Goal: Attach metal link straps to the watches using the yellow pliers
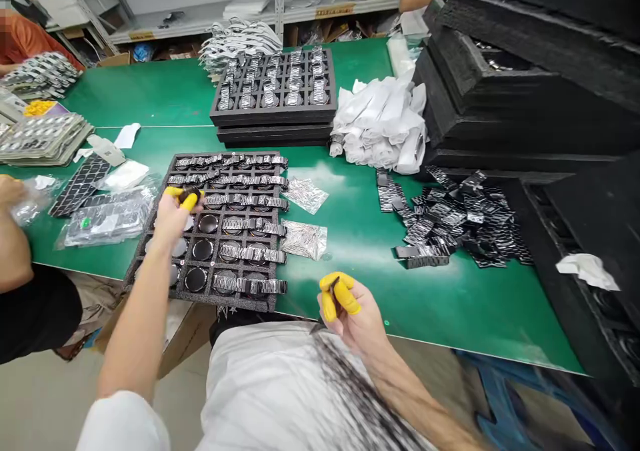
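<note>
In the head view, the left hand (pixel 175 212), in yellow finger cots (pixel 189 202), is pinched nearly closed on a dark piece (pixel 191 192), perhaps a watch head; blur hides its outline and long axis. It sits at the fingertips over the black foam tray (pixel 216 243), far nearer this hand than the right.

Below and rightward of that grip, round black watch heads (pixel 203 250) sit in cells; farther right, glossy link bracelets (pixel 250 254) run crosswise. The right hand (pixel 359 306), well apart, pinches a slim dark piece (pixel 335 283).

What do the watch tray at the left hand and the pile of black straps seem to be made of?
Watch tray: probably foam, matte dark grey; its surface looks grainy. Black straps: perhaps metal, glossy; bright glints show.
</note>
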The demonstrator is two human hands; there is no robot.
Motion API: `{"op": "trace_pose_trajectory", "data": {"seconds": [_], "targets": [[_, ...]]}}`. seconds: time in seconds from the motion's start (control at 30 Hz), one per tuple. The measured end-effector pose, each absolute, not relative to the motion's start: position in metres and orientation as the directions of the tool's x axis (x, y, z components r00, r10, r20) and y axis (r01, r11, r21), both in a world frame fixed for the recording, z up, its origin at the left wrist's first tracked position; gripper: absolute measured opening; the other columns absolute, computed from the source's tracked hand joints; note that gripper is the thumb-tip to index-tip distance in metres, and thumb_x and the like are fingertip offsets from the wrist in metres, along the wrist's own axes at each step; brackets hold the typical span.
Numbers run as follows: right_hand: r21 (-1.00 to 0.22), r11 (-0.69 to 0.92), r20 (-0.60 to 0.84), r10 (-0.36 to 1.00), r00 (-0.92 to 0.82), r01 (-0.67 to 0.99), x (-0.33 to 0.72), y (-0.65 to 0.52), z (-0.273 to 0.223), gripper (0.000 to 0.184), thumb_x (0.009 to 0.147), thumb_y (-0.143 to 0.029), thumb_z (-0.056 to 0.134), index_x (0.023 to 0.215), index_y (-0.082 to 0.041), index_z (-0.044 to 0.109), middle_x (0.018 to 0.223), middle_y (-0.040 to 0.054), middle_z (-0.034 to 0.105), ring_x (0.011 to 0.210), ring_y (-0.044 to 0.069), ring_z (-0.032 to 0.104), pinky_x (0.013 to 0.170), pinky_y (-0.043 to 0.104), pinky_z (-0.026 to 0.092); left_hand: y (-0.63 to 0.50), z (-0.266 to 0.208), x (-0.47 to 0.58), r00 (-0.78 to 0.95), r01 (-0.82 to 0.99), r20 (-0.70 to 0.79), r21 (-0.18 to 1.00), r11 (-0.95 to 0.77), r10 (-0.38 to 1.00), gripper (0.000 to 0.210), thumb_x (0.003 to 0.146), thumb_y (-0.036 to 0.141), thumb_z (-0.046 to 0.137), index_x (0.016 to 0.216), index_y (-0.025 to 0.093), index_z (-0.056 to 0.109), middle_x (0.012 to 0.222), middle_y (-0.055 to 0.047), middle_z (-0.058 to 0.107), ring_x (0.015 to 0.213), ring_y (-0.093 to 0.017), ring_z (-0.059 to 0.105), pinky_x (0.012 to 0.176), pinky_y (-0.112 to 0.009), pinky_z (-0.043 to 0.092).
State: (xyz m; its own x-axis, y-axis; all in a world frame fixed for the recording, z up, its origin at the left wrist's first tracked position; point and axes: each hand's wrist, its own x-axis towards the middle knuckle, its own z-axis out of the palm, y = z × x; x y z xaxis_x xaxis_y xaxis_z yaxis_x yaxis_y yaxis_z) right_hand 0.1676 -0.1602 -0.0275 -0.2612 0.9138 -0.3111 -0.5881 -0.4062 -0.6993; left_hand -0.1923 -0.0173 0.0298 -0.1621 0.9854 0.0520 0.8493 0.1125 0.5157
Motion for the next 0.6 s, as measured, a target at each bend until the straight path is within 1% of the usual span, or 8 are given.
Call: {"op": "trace_pose_trajectory", "data": {"seconds": [0.03,0.07,0.13,0.2,0.23,0.37,0.43,0.6], "targets": [[-0.697,-0.422,-0.32,0.906,-0.276,-0.579,0.162,-0.162,-0.031,0.042,0.083,-0.062,0.084,0.086,-0.022,0.072,0.048,-0.0037,0.057,0.033,0.007,0.034,0.036,0.02,0.025,-0.035,0.03,-0.171,-0.203,0.62,0.024,0.777,0.109,0.979,0.027,0.105,0.045,0.046,0.115,0.021,0.048,0.113,-0.015,0.074,0.092,-0.023,0.074,0.079,-0.039,0.061],[-0.697,-0.439,-0.327,0.899,-0.293,-0.568,0.157,-0.163,-0.034,0.041,0.083,-0.062,0.084,0.085,-0.022,0.073,0.049,-0.0028,0.059,0.033,0.007,0.035,0.036,0.02,0.025,-0.055,0.028,-0.148,-0.179,0.35,-0.049,0.93,0.11,0.983,0.03,0.1,0.048,0.056,0.113,0.022,0.047,0.114,-0.014,0.075,0.087,-0.023,0.076,0.072,-0.037,0.061],[-0.703,-0.474,-0.333,0.878,-0.343,-0.53,0.145,-0.166,-0.039,0.042,0.082,-0.062,0.084,0.085,-0.021,0.073,0.051,-0.0012,0.063,0.035,0.009,0.04,0.037,0.021,0.028,-0.099,0.023,-0.103,-0.04,0.053,-0.176,0.983,0.178,0.984,0.034,0.094,0.047,0.07,0.107,0.024,0.048,0.107,-0.011,0.077,0.074,-0.022,0.075,0.057,-0.031,0.058],[-0.711,-0.51,-0.324,0.849,-0.417,-0.484,0.135,-0.167,-0.041,0.046,0.079,-0.063,0.085,0.085,-0.019,0.072,0.052,-0.0007,0.065,0.036,0.009,0.045,0.036,0.02,0.03,-0.137,0.016,-0.068,0.104,0.07,-0.173,0.984,0.167,0.979,0.023,0.098,0.041,0.066,0.111,0.026,0.055,0.108,-0.01,0.078,0.079,-0.024,0.077,0.058,-0.032,0.06],[-0.714,-0.528,-0.317,0.83,-0.459,-0.461,0.132,-0.167,-0.041,0.048,0.078,-0.064,0.086,0.084,-0.018,0.072,0.052,-0.0007,0.065,0.036,0.009,0.046,0.036,0.02,0.031,-0.152,0.012,-0.057,0.129,0.093,-0.17,0.983,0.158,0.977,0.019,0.099,0.035,0.065,0.116,0.027,0.061,0.114,-0.01,0.078,0.089,-0.027,0.078,0.069,-0.037,0.064],[-0.724,-0.583,-0.296,0.745,-0.597,-0.369,0.126,-0.166,-0.033,0.053,0.076,-0.066,0.087,0.075,-0.017,0.066,0.051,-0.0013,0.065,0.034,0.006,0.043,0.036,0.019,0.031,-0.178,0.003,-0.048,0.211,0.24,-0.054,0.971,0.002,0.976,0.048,0.092,0.01,0.065,0.132,0.036,0.074,0.133,-0.009,0.074,0.125,-0.034,0.068,0.112,-0.053,0.053],[-0.73,-0.599,-0.306,0.718,-0.625,-0.331,0.126,-0.166,-0.03,0.053,0.076,-0.064,0.087,0.071,-0.017,0.064,0.049,-0.0021,0.063,0.034,0.006,0.042,0.036,0.019,0.031,-0.179,-0.001,-0.053,0.251,0.289,0.014,0.953,-0.088,0.968,0.06,0.089,0.003,0.061,0.138,0.037,0.072,0.138,-0.009,0.071,0.128,-0.033,0.064,0.115,-0.053,0.05],[-0.735,-0.62,-0.344,0.69,-0.637,-0.275,0.126,-0.167,-0.027,0.052,0.078,-0.063,0.085,0.07,-0.017,0.063,0.048,-0.003,0.062,0.035,0.006,0.043,0.036,0.019,0.032,-0.181,-0.007,-0.062,0.363,0.464,0.201,0.807,-0.364,0.91,0.073,0.092,-0.005,0.05,0.153,0.032,0.057,0.143,-0.01,0.066,0.128,-0.025,0.063,0.108,-0.043,0.057]]}}
